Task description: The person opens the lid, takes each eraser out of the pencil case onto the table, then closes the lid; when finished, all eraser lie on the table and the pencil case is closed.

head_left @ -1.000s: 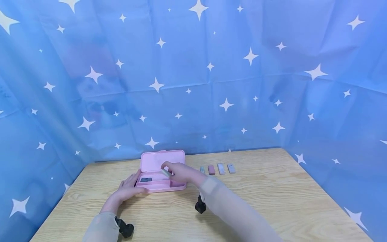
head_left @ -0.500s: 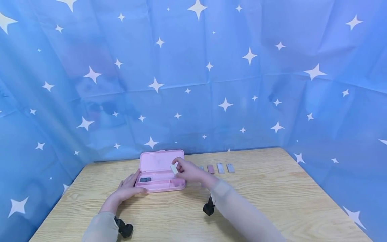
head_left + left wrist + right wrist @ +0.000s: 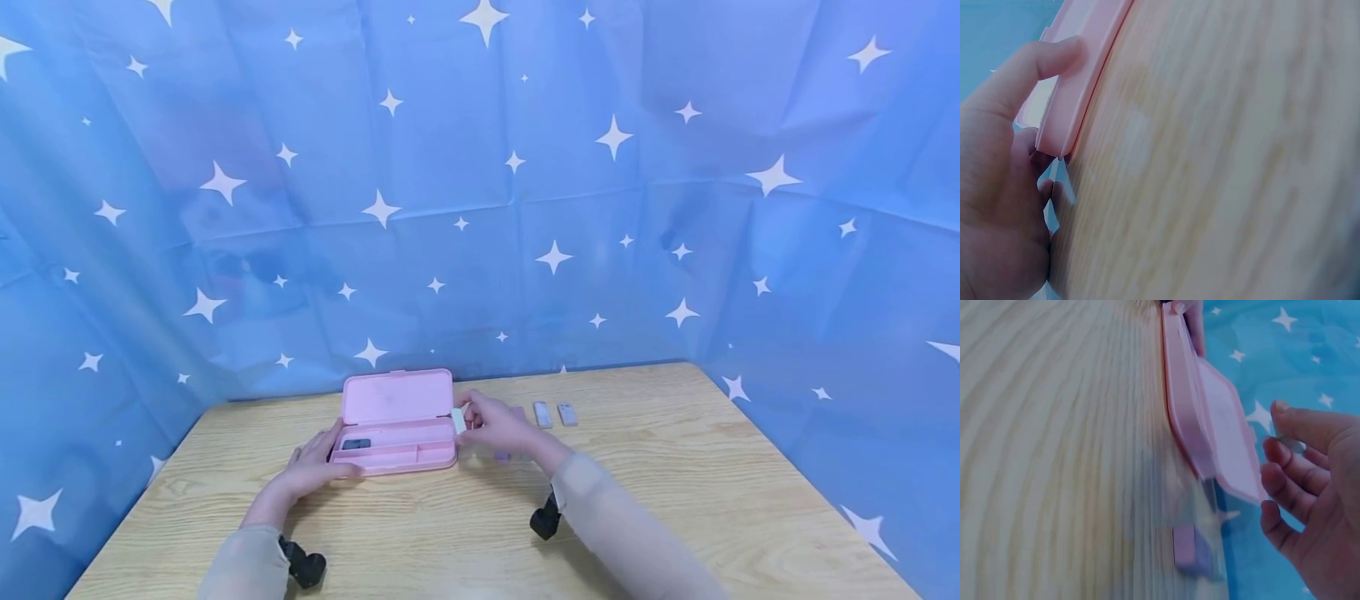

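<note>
A pink pencil case (image 3: 397,398) lies with its lid raised at the back left of the table. My left hand (image 3: 303,475) grips its left end; in the left wrist view the thumb presses on the front wall of the case (image 3: 1075,90) and the fingers curl behind the end. Beside the case's right end, my right hand (image 3: 501,425) pinches a small pale rectangular block (image 3: 458,421) between thumb and fingers. In the right wrist view that block (image 3: 1291,444) is mostly hidden by the fingers. A dark flat rectangular piece (image 3: 356,444) lies in the long rear compartment.
Right of my right hand lie a whitish block (image 3: 542,415) and a light grey block (image 3: 567,414). A pink block (image 3: 518,412) is partly covered by the hand, and a bit of purple block (image 3: 502,457) shows below it. A star-patterned blue curtain (image 3: 480,292) hangs behind the table.
My right hand has moved right, from over the pencil case to past its right end, carrying the pale block. My left hand stays on the case. The head view has shifted slightly.
</note>
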Motion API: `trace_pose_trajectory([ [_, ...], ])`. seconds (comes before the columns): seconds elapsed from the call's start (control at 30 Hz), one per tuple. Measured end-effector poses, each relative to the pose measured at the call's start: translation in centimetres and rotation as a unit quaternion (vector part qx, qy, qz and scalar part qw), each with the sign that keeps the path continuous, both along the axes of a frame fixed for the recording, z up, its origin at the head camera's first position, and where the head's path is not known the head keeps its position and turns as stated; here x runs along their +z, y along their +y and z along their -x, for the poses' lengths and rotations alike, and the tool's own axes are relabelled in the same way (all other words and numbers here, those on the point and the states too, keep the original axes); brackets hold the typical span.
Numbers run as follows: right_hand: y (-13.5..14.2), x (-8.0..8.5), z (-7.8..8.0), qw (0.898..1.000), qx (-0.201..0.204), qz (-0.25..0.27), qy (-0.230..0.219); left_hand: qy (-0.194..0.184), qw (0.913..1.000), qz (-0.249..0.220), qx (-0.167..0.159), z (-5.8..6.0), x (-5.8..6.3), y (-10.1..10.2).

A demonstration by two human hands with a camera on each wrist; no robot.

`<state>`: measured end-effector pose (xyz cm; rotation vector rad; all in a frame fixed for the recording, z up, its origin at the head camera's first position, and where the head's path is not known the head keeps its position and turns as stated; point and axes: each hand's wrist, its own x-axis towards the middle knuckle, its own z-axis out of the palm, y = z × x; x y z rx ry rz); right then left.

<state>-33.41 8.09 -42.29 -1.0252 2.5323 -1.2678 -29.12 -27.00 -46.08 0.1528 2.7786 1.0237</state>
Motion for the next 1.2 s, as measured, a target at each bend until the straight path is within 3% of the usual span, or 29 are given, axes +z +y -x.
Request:
trace_pose_trajectory([
  [0.7, 8.7, -1.1, -0.9, 0.998, -0.067, -0.006, -0.012, -0.004, 1.0, 0.001, -0.003, -0.1, 0.0, 0.0],
  [1.2, 11.7, -2.4, -1.1, 0.995, -0.094, -0.02, -0.036, -0.01, 0.9999, 0.006, -0.005, -0.1, 0.2, 0.2],
])
